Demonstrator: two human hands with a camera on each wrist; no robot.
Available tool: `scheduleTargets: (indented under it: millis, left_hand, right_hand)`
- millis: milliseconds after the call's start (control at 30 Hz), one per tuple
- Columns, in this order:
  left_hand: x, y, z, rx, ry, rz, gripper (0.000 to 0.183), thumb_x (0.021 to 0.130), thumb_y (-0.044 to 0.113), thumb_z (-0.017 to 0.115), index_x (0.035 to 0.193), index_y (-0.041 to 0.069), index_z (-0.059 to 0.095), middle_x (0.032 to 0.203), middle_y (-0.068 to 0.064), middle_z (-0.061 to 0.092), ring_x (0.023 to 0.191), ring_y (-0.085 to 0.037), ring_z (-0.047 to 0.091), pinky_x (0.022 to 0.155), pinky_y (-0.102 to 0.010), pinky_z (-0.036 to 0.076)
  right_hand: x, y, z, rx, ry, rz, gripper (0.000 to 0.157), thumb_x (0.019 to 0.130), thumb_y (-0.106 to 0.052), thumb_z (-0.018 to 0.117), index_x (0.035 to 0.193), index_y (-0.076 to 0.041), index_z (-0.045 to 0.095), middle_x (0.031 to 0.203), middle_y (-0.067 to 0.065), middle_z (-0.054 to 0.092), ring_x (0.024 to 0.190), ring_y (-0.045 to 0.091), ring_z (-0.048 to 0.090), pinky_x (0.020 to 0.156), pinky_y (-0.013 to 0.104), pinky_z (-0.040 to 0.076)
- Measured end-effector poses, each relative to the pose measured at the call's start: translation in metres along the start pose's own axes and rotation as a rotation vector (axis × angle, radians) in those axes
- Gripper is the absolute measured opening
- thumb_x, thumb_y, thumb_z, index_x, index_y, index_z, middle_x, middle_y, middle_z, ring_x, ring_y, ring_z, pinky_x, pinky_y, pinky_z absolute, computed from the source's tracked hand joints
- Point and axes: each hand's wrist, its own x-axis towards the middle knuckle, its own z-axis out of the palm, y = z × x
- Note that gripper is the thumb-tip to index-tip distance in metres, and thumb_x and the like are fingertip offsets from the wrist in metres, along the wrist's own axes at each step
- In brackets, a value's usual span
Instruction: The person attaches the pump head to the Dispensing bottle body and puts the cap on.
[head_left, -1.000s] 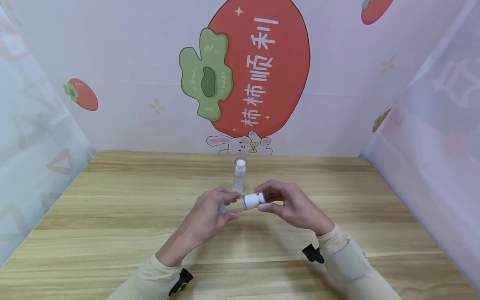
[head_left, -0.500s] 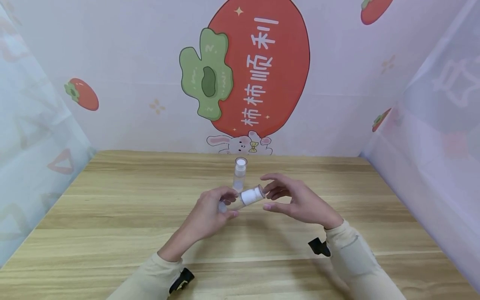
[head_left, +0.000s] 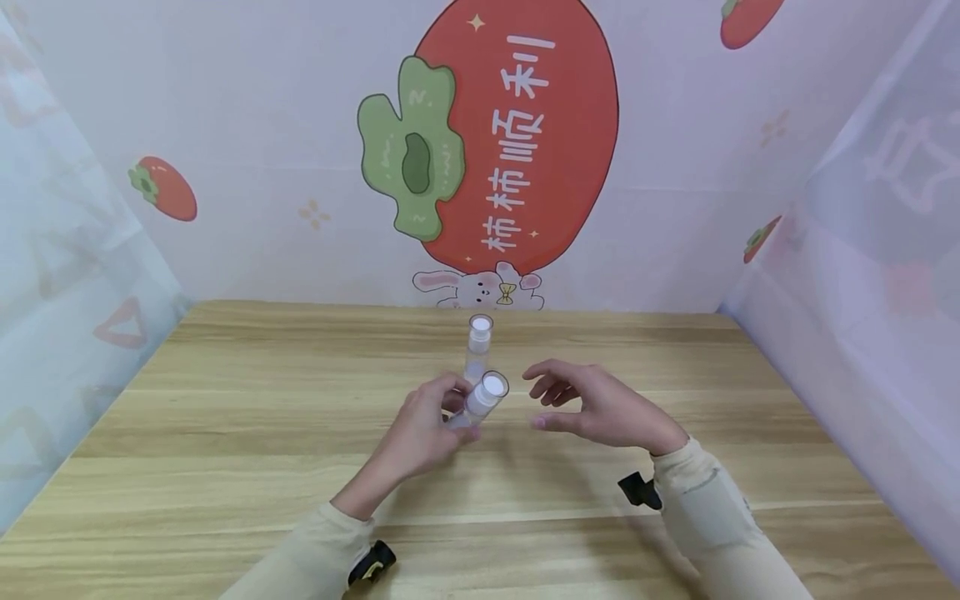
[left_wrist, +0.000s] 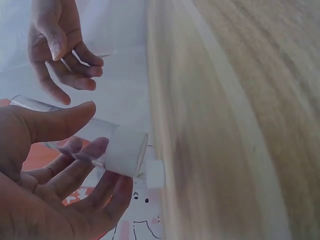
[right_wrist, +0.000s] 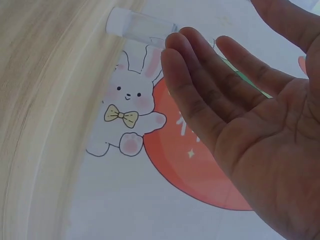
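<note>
My left hand (head_left: 427, 425) grips a small clear bottle (head_left: 482, 398) with a white top inside a see-through cap. The bottle leans, its top pointing up and to the right. In the left wrist view, thumb and fingers wrap its clear body, and its white base (left_wrist: 126, 151) sticks out past the fingertips. A matching bottle (head_left: 478, 343) stands upright on the table just behind, its lower part overlapped by the held one. To the right of the held bottle, my right hand (head_left: 592, 408) hovers with nothing in it, fingers loosely bent and apart from the thumb.
A wood-grain table (head_left: 225, 467) spreads beneath both hands. Behind it rises a pale backdrop (head_left: 285, 108) printed with a big red persimmon and a rabbit. Similar pale sheets enclose the left and right sides.
My right hand has let go of the held bottle's capped end and drawn off to the right. My left hand has tipped that bottle more upright, turning its top towards the head camera.
</note>
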Motion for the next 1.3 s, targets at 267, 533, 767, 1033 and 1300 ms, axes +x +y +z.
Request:
scheduleTargets:
  millis: [267,533,767,1033,1300]
  left_hand:
    - [0.007,-0.003,0.010,-0.006,-0.063,-0.001,0.040,0.074,-0.005,0.086,0.108,0.004,0.065,0.109,-0.016,0.072,0.100,-0.031,0.071,0.087,-0.051,0.055]
    - [0.012,-0.003,0.014,0.028,-0.100,-0.029,0.042,0.073,-0.004,0.087,0.105,0.002,0.062,0.107,-0.020,0.072,0.101,-0.034,0.070,0.085,-0.048,0.056]
    - [0.012,-0.008,0.017,0.041,-0.089,-0.045,0.045,0.071,-0.003,0.088,0.108,0.001,0.062,0.105,-0.017,0.071,0.099,-0.033,0.070,0.086,-0.048,0.055]
    - [0.011,-0.011,0.019,0.033,-0.088,-0.037,0.049,0.071,-0.004,0.087,0.112,-0.002,0.061,0.105,-0.017,0.070,0.098,-0.032,0.069,0.085,-0.048,0.056]
    - [0.011,-0.010,-0.004,0.190,-0.039,-0.018,0.060,0.072,-0.005,0.084,0.126,-0.001,0.060,0.121,-0.020,0.067,0.113,-0.039,0.062,0.096,-0.055,0.050]
  right_hand:
    - [-0.002,0.001,0.000,0.008,-0.018,0.034,0.047,0.090,-0.022,0.080,0.131,-0.011,0.060,0.110,-0.002,0.068,0.101,0.027,0.067,0.091,0.046,0.054]
    - [-0.001,0.002,0.001,-0.012,-0.031,0.025,0.046,0.090,-0.023,0.080,0.130,-0.011,0.060,0.110,-0.003,0.069,0.101,0.026,0.067,0.089,0.047,0.054]
    - [0.002,0.003,0.001,-0.018,-0.042,0.015,0.046,0.090,-0.023,0.079,0.130,-0.009,0.061,0.109,-0.002,0.068,0.101,0.026,0.067,0.088,0.047,0.055]
    - [0.002,0.003,0.003,-0.038,-0.049,0.037,0.047,0.090,-0.025,0.080,0.130,-0.010,0.061,0.110,-0.002,0.068,0.102,0.027,0.067,0.088,0.043,0.055]
    - [0.000,0.013,0.002,-0.207,0.154,0.104,0.052,0.093,-0.026,0.077,0.137,-0.006,0.057,0.125,0.008,0.066,0.114,0.032,0.063,0.095,0.050,0.051]
